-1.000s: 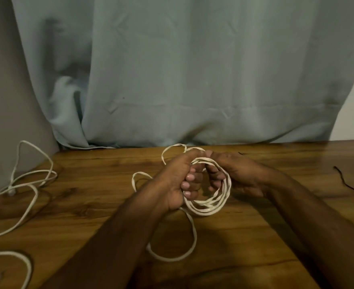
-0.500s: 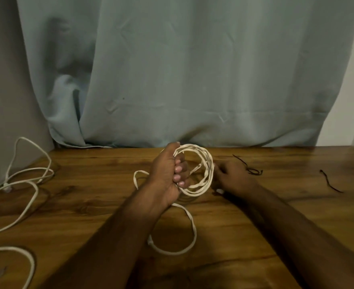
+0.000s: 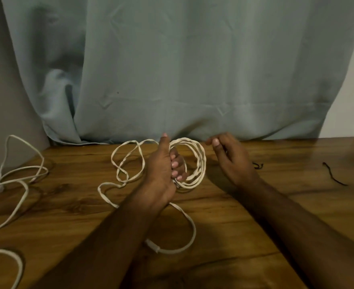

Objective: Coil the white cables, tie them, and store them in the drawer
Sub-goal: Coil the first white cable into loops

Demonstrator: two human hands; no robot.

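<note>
We are looking down at a table (image 3: 255,236) with a curtain (image 3: 192,69) hanging behind its far edge. At the middle, our left hand (image 3: 161,170) is gripping a coiled cable (image 3: 201,161), its loose loops trailing left and toward us. Our right hand (image 3: 232,161) is hovering just right of the coil. Another cable (image 3: 24,184) is lying far left; two short ties (image 3: 334,176) are lying right.

White cable (image 3: 200,163) — upright coil (tail loose on table (image 3: 255,215))
</note>
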